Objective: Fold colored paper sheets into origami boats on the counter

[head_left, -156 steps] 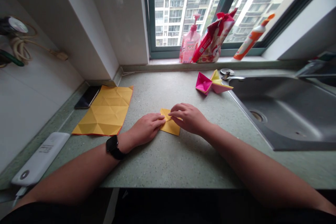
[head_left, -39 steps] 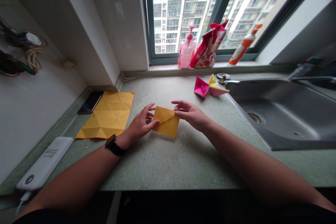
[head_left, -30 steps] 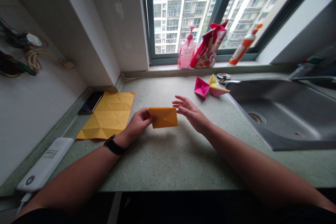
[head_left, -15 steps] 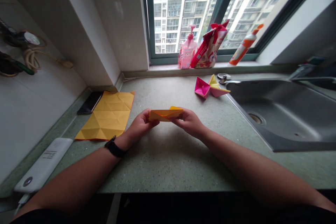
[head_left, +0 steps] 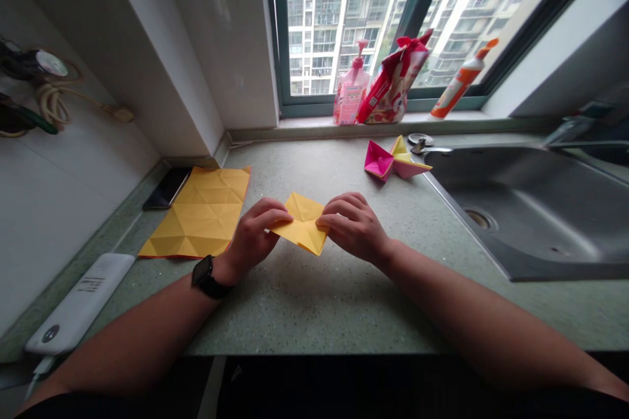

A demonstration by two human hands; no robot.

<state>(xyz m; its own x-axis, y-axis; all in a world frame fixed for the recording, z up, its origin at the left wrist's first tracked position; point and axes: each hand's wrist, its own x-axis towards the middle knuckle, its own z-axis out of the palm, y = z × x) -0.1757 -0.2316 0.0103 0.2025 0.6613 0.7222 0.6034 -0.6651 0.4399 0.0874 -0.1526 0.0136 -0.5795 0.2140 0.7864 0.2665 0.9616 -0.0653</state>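
A folded piece of yellow origami paper (head_left: 303,226) is held between my two hands above the counter, its creased face turned up toward me. My left hand (head_left: 260,229), with a black watch on the wrist, pinches its left corner. On the opposite side, my right hand (head_left: 354,226) grips the right corner between thumb and fingers. The undersides of both hands are partly hidden. To the left lies a larger creased yellow sheet (head_left: 201,216), orange along its edge. Farther back sit a magenta folded paper shape (head_left: 378,160) and a yellow-and-pink one (head_left: 409,162), side by side.
A steel sink (head_left: 540,209) is set into the counter (head_left: 314,314) at right. A phone (head_left: 167,188) and a white power bank (head_left: 81,301) with a cable lie at left. On the windowsill stand a pink pump bottle (head_left: 350,95), a red bag (head_left: 396,85) and an orange-and-white bottle (head_left: 459,85).
The folded yellow paper has turned from edge-on to showing its broad creased face. My fingers have shifted over its top at both sides, and my hands remain on it.
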